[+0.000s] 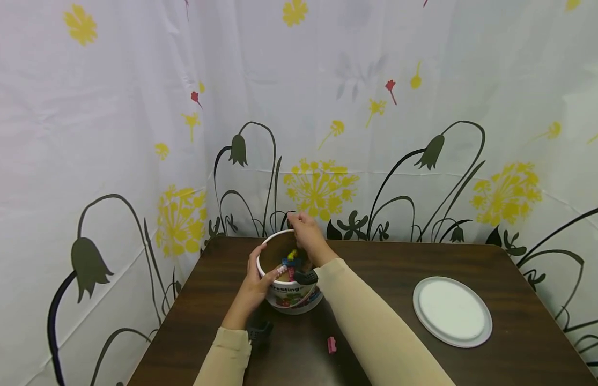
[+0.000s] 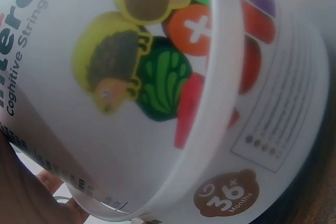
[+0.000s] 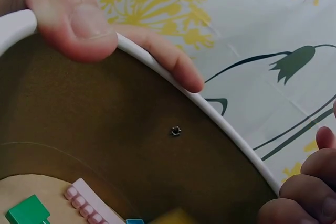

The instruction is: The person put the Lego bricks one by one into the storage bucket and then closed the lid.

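A white bucket with printed animals and lettering stands tilted on the table. My left hand grips its left rim, thumb inside and fingers outside. On the far right rim, my right hand holds on with curled fingers. Inside lie small toy pieces: a blue one, a yellow one, a green block and a pink toothed piece. The left wrist view shows the bucket's printed side close up, with part of the left hand below.
A small pink piece lies on the dark wooden table, in front of the bucket. To the right rests a round white lid. Behind the table hangs a flower-patterned curtain.
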Tool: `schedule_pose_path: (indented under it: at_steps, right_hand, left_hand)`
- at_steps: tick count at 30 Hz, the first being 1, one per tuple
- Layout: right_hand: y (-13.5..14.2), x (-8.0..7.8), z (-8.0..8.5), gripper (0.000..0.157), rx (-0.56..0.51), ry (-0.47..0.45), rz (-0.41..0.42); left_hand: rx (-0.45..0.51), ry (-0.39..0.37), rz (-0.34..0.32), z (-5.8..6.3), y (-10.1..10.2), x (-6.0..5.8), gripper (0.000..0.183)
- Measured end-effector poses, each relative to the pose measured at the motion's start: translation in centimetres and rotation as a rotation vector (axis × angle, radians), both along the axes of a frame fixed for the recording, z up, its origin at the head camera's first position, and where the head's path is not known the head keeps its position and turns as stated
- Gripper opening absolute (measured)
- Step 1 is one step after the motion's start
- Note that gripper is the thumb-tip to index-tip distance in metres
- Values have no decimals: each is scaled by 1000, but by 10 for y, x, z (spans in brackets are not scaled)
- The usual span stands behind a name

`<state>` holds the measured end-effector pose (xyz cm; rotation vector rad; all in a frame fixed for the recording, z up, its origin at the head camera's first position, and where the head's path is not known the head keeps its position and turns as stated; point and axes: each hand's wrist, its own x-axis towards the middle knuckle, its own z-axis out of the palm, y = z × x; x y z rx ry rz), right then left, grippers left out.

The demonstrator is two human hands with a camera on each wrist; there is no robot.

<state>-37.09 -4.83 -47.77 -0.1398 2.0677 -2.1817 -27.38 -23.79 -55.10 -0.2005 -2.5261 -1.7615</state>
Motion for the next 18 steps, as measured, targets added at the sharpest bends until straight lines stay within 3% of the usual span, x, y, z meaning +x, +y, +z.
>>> schedule_pose_path:
  at_steps: [13,18]
  right_hand:
    - [2,3,-4,37,-31,32,-20]
    - [4,8,-6,39,55,188,-78]
  left_hand:
    - [6,-18,0,-3,3,1,88]
    - [11,-7,2,-3,2,0,89]
